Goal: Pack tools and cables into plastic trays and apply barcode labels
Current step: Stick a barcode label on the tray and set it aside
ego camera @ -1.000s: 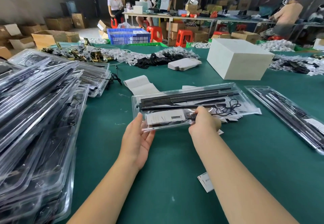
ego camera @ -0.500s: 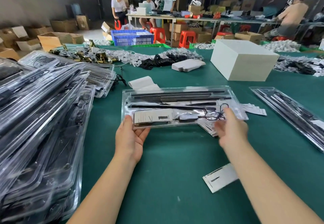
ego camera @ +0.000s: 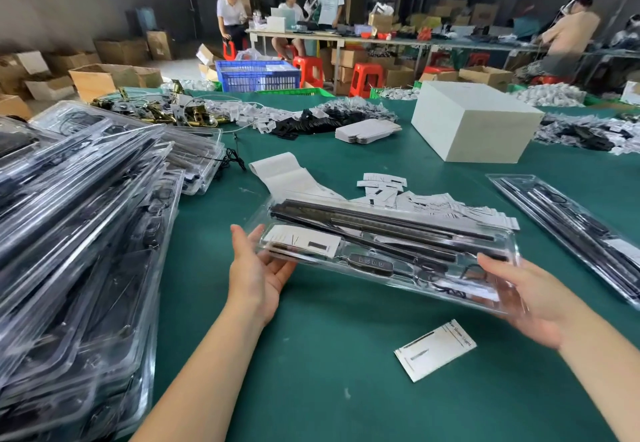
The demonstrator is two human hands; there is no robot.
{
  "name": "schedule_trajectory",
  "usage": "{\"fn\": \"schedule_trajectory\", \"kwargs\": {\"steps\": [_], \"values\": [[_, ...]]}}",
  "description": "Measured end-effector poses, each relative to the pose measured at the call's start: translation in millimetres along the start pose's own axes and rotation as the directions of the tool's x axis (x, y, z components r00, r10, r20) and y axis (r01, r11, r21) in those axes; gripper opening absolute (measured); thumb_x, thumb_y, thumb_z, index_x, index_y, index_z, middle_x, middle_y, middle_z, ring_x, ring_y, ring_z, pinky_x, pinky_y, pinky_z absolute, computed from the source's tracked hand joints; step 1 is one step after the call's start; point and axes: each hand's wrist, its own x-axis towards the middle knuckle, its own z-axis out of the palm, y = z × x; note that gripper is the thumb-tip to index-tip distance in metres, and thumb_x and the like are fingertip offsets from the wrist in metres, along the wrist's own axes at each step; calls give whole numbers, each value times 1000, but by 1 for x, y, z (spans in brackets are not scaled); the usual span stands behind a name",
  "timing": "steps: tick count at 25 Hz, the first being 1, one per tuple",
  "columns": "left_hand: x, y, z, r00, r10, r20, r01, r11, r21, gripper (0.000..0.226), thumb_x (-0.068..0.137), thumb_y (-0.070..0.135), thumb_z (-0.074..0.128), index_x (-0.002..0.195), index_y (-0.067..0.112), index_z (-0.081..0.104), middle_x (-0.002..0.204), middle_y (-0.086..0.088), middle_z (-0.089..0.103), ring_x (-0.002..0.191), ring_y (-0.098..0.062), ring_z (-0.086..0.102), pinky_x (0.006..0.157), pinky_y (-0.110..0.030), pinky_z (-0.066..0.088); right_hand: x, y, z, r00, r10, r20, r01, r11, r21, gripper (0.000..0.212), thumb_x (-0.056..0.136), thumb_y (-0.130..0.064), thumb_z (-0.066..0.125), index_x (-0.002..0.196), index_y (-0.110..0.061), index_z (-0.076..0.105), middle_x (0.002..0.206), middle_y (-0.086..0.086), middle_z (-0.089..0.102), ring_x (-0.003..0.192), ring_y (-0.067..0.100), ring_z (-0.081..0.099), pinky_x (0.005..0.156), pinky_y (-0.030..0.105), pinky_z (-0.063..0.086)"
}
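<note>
Fingers, left hand [ego camera: 258, 270]: straight, palm up, cradling the left end of the clear tray [ego camera: 388, 251] from below; nothing clenched.
Fingers, right hand [ego camera: 519, 298]: spread under the right end, thumb lying on the top edge, so the hand clasps that end.
Clear tray: lifted off the green table [ego camera: 311, 389], tilted, its far edge higher; held between both hands.
Tray contents: long black rods [ego camera: 381, 225] along the far side; a white barcode card [ego camera: 301, 241] at the left end; a small black controller [ego camera: 370, 261] near the middle; a coiled black cable [ego camera: 446, 273] toward the right.
Loose label [ego camera: 435, 350]: flat on the table, below the tray, near the right wrist.
Label pile [ego camera: 433, 202]: scattered white slips just behind the tray.
Paper strip [ego camera: 287, 175]: curled, behind the tray's left end.
Packed trays, stack [ego camera: 76, 234]: fills the left side.
Second tray [ego camera: 568, 230]: at the right, well apart.
White box [ego camera: 474, 126]: far right of centre.
</note>
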Motion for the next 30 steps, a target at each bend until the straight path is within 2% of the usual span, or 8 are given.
{"fn": "schedule_trajectory", "kwargs": {"steps": [6,8,13,20,22,25,27,30], "values": [[0,3,-1,1000,-11,16,12,999,-52,63,93,63,38,131,16,53,117,-10,66,88,-21,68,60,-31,58,-14,11,5,1000,-15,-17,16,999,50,43,73,-15,68,116,-11,64,106,13,73,88,28,71,82,42,56],[-2,3,1,999,-20,40,22,998,-59,68,87,68,43,130,16,53,120,-10,66,89,-21,68,66,-31,59,-17,13,7,1000,-8,-13,10,994,105,37,73,-14,68,109,-12,66,99,13,74,81,25,73,68,38,61],[-2,4,0,994,-43,98,47,998,-38,36,91,43,55,116,17,59,99,-8,68,74,-20,67,64,-32,59,-20,18,8,998,-51,-20,53,993,104,29,72,-14,69,101,-16,64,74,1,73,57,16,69,56,29,60],[-1,1,1,999,-39,15,40,995,-90,16,99,21,47,100,12,60,83,-7,75,72,-22,73,56,-38,59,-10,13,14,963,-117,-244,79,984,-160,32,85,-20,71,114,-13,61,96,6,73,68,23,70,64,37,53],[-2,-1,1,999,-38,-1,37,993,-110,16,99,19,48,104,11,61,84,-8,75,74,-22,73,59,-40,60,-8,14,22,832,-443,-335,140,752,-644,48,86,-30,71,128,-15,52,113,7,67,91,26,68,83,43,52],[-2,-4,3,999,-36,-9,35,993,-116,16,99,19,49,104,9,61,84,-7,75,75,-22,73,59,-39,60,-20,31,71,566,-819,91,326,121,-938,54,81,-34,70,130,-16,54,133,10,55,124,29,49,106,46,38],[-4,-5,4,999,-44,-15,42,993,-114,17,100,19,47,102,9,60,81,-7,74,72,-20,73,56,-36,60,-24,48,121,577,-719,388,550,-9,-835,50,85,-36,66,131,-20,56,135,4,55,127,24,47,110,44,36],[-7,-6,3,999,-43,-20,40,992,-116,17,100,20,46,101,9,59,78,-8,74,70,-20,72,55,-33,59,-10,65,179,627,-546,555,568,-168,-806,49,88,-28,62,135,-24,50,140,3,50,129,24,45,107,38,39]]}}
